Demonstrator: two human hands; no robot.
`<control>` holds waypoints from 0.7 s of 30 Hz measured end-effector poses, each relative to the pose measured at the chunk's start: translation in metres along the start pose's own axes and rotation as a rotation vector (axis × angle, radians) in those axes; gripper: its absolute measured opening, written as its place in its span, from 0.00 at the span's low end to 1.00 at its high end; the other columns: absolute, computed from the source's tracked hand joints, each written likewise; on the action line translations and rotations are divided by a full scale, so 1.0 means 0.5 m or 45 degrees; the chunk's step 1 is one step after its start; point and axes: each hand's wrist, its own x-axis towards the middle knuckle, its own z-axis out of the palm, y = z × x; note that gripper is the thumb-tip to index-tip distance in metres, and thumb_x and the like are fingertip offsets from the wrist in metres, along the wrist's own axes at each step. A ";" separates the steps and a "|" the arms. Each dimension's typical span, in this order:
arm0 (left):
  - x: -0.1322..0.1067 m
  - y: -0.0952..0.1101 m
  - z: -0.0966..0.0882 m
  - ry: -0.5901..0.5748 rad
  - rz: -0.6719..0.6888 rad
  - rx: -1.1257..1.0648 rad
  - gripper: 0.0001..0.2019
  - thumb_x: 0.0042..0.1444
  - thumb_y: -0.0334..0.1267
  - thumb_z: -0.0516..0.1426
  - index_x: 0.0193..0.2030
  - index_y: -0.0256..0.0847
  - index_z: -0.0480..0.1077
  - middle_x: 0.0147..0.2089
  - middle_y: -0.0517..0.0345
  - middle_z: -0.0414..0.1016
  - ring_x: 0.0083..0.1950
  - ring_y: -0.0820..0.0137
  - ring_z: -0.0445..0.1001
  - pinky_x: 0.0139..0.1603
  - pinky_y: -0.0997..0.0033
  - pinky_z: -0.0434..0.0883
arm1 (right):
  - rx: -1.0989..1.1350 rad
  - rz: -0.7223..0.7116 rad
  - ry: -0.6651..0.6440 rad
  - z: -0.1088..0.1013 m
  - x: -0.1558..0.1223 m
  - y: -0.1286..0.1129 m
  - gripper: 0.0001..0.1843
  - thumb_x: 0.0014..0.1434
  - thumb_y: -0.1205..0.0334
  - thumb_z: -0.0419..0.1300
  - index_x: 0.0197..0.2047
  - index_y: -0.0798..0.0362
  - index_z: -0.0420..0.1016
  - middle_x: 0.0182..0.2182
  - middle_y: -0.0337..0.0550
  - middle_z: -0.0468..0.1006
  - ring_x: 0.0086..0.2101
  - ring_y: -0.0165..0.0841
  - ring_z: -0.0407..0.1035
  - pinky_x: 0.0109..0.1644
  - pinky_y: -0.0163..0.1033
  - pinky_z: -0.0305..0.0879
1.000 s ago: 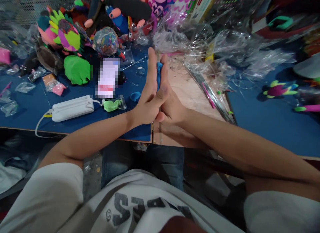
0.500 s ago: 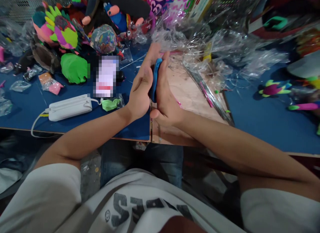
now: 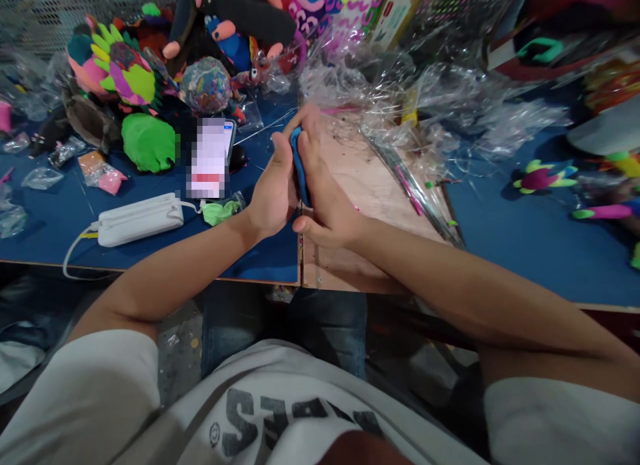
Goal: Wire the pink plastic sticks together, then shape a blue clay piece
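Between my two palms a flattened piece of blue modelling clay (image 3: pixel 300 168) is squeezed, only its edge showing. My left hand (image 3: pixel 274 188) lies against its left side, the thumb pointing up. From the right my right hand (image 3: pixel 327 195) presses on it, its thumb sticking out toward the left wrist. The fingertips of both hands come together at the top. Below the hands runs the seam between the blue tabletop (image 3: pixel 270 258) and a bare wooden board (image 3: pixel 370 205).
To the left lie a phone (image 3: pixel 210 155), a white power bank (image 3: pixel 140 220) with cables, and a green lump (image 3: pixel 149 142). Colourful clay figures (image 3: pixel 127 75) crowd the back. Crumpled clear plastic (image 3: pixel 345 72) and a bundle of thin rods (image 3: pixel 410 182) lie right of centre; a small turtle figure (image 3: pixel 543 177) sits farther right.
Both hands have shifted slightly left with the blue clay still between the palms. The fingers, straighter before, now bend over at the top.
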 end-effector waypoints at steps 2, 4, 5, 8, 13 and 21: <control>0.001 0.012 -0.007 -0.008 -0.043 -0.030 0.42 0.71 0.80 0.40 0.80 0.65 0.66 0.83 0.64 0.70 0.94 0.50 0.48 0.88 0.40 0.65 | 0.075 0.066 0.127 -0.008 0.002 -0.001 0.59 0.73 0.19 0.45 0.90 0.39 0.22 0.90 0.49 0.38 0.88 0.56 0.34 0.90 0.71 0.47; 0.000 0.021 -0.015 0.009 -0.091 -0.050 0.34 0.76 0.72 0.46 0.79 0.64 0.68 0.79 0.63 0.75 0.93 0.51 0.51 0.88 0.37 0.64 | 0.162 0.028 0.301 -0.017 0.006 0.000 0.48 0.78 0.29 0.46 0.89 0.31 0.28 0.90 0.43 0.42 0.88 0.50 0.40 0.90 0.68 0.52; 0.000 0.024 -0.020 0.023 -0.123 -0.050 0.31 0.78 0.69 0.48 0.77 0.61 0.70 0.77 0.61 0.78 0.93 0.51 0.53 0.88 0.35 0.64 | 0.174 -0.003 0.353 -0.022 0.008 0.002 0.43 0.80 0.34 0.48 0.89 0.28 0.33 0.89 0.40 0.46 0.87 0.48 0.43 0.90 0.68 0.52; 0.001 0.029 -0.031 0.044 -0.218 -0.051 0.31 0.79 0.67 0.50 0.71 0.50 0.77 0.71 0.52 0.84 0.91 0.47 0.59 0.85 0.33 0.69 | 0.097 -0.037 0.423 -0.028 0.009 0.016 0.36 0.81 0.41 0.56 0.86 0.26 0.52 0.86 0.39 0.58 0.86 0.49 0.49 0.91 0.68 0.47; 0.008 0.045 -0.040 0.073 -0.194 -0.059 0.27 0.77 0.63 0.56 0.69 0.48 0.78 0.68 0.49 0.86 0.87 0.47 0.67 0.82 0.36 0.74 | 0.281 0.302 0.649 -0.011 0.005 0.037 0.36 0.74 0.29 0.62 0.74 0.40 0.67 0.69 0.54 0.77 0.65 0.52 0.78 0.66 0.63 0.82; 0.011 0.057 -0.040 -0.008 -0.034 -0.025 0.26 0.70 0.65 0.64 0.64 0.52 0.81 0.71 0.53 0.85 0.86 0.50 0.70 0.87 0.44 0.67 | 0.854 0.625 0.403 -0.016 0.019 -0.008 0.30 0.65 0.25 0.73 0.45 0.44 0.79 0.34 0.38 0.82 0.31 0.36 0.75 0.34 0.44 0.78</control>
